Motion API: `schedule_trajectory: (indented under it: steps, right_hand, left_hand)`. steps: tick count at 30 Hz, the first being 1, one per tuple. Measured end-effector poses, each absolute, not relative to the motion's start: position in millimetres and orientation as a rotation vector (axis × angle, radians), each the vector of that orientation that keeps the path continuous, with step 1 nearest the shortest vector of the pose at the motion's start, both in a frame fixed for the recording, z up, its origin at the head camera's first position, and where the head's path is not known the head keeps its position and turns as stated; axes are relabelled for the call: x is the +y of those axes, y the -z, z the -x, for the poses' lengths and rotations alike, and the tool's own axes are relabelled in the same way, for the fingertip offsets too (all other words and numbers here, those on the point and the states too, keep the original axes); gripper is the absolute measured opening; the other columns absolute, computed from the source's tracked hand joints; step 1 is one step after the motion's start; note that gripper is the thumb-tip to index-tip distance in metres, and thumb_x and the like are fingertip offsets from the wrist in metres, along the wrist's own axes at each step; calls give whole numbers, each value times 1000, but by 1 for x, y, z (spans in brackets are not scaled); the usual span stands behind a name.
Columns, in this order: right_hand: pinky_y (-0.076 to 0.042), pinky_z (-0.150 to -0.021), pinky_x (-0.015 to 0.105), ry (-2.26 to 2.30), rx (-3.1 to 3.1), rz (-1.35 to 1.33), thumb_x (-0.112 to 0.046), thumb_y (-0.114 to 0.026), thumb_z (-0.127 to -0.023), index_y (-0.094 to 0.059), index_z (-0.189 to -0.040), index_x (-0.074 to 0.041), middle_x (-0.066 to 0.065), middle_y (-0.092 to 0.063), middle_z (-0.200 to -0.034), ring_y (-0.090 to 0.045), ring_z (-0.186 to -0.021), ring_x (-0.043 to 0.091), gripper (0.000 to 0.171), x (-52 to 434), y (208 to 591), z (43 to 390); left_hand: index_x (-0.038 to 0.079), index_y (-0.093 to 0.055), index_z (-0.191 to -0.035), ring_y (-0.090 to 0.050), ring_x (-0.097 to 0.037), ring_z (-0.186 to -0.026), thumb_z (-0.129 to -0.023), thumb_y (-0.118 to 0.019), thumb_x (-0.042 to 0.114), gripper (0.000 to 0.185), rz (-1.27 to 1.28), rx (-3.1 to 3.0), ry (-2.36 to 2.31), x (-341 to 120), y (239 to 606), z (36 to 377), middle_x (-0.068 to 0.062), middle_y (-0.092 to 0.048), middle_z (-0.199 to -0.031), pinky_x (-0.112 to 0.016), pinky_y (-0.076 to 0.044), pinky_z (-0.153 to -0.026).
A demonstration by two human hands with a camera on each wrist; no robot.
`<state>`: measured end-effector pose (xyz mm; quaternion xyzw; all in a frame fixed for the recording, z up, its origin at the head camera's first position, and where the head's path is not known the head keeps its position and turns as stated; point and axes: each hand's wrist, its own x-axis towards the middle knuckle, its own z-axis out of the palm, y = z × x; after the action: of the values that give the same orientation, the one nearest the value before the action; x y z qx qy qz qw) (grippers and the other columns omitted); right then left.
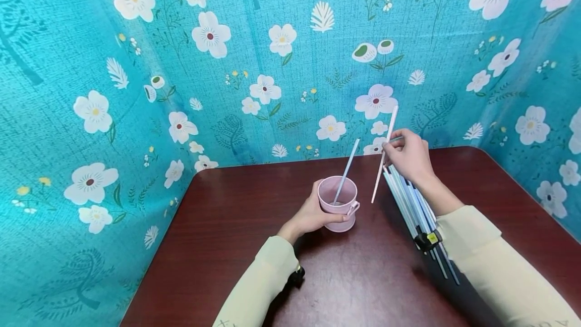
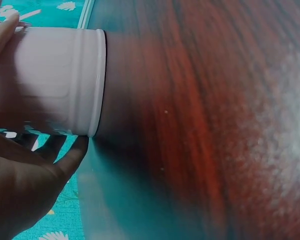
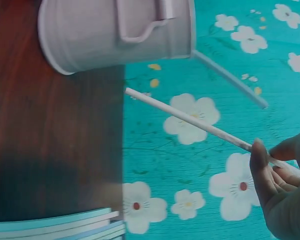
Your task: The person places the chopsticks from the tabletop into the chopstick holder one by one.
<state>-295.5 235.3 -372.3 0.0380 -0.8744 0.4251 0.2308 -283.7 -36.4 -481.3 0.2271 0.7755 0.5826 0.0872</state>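
A pink cup (image 1: 337,220) with a handle stands upright on the table, and my left hand (image 1: 313,211) grips it around its side. One light blue straw (image 1: 347,168) leans inside the cup and sticks out above its rim. To the right of the cup, my right hand (image 1: 410,154) pinches a thin white-pink straw (image 3: 190,119) between thumb and fingers, tilted, its lower end beside the cup. Below the right hand lies a bundle of straws (image 1: 406,201) in blue, green and white, partly hidden by the right forearm.
The dark red wooden table (image 1: 236,226) reaches back to a teal floral cloth (image 1: 272,64) that hangs behind and along both sides. Black wrist cameras show on the left wrist (image 1: 297,276) and right wrist (image 1: 426,240).
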Motion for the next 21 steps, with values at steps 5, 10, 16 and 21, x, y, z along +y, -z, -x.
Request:
schedule_trajectory:
  steps: [5, 10, 16, 21]
  right_hand:
    - [-54, -53, 20, -1243, -2296, -85, -18, -61, -102, -59, -116, 2, 23, -74, -91, -69, -56, 11, 24, 232, 356, 289]
    - [-52, -48, 23, -1262, -2254, -87, -22, -61, -103, -59, -113, 0, 16, -75, -82, -66, -51, 8, 24, 229, 346, 285]
    - [-54, -47, 27, -1358, -2192, -97, -23, -64, -102, -59, -110, -1, 7, -74, -75, -67, -51, 9, 24, 226, 340, 284]
    - [-57, -50, 30, -1412, -2135, -115, -22, -65, -101, -58, -109, -1, 11, -75, -77, -69, -54, 10, 23, 223, 337, 283]
  left_hand:
    - [25, -32, -149, -55, -24, -128, -70, -96, 16, 103, -671, 2312, -1736, -37, 481, 284, 6, -57, -133, -36, -42, -108]
    - [25, -32, -149, -55, -23, -127, -69, -96, 17, 103, -679, 2310, -1740, -38, 482, 284, 6, -57, -133, -36, -42, -108]
    - [24, -32, -149, -55, -19, -125, -70, -96, 16, 103, -706, 2305, -1741, -37, 485, 285, 5, -57, -134, -35, -44, -107]
    - [23, -31, -150, -55, -22, -126, -70, -96, 14, 103, -727, 2293, -1758, -36, 485, 286, 4, -56, -134, -42, -44, -109]
